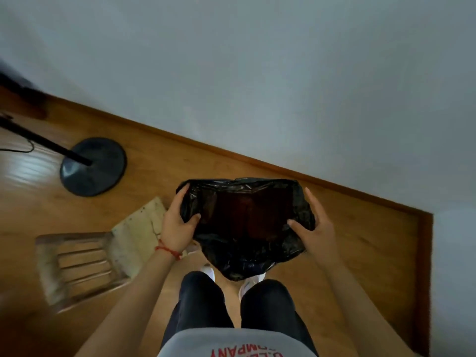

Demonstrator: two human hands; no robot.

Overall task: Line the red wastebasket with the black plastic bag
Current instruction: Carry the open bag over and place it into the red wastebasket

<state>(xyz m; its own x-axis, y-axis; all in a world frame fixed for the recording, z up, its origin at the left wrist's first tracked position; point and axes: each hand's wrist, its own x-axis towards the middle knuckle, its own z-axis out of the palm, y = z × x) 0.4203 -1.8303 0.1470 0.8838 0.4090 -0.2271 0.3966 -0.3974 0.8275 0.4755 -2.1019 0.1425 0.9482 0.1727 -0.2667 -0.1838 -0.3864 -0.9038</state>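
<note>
At nine o'clock from my hands a clear plastic chair seat (77,264) sits on the wood floor (360,240), with a stained pale cloth (139,228) just beside it and the round black base of a floor stand (94,166) at about ten o'clock. My left hand (177,225), red string bracelet (168,249) at the wrist, grips the nine o'clock edge of the black plastic bag (247,256), thumb curled over into the mouth and fingers wrapped along the outside. The bag is spread open between my hands, its mouth facing up at me, and a dim reddish shape shows through the film in the middle; I take that for the red wastebasket (247,215), though I cannot tell whether the bag is already seated in it or only held over it. Loose plastic droops toward six o'clock above my white shoes (248,286). My right hand (311,228) holds the three o'clock edge, thumb hooked inward, fingers lying straight along the side. I judge the bag opened and positioned; left to do is folding the rim down all round and pressing the bottom in.
</note>
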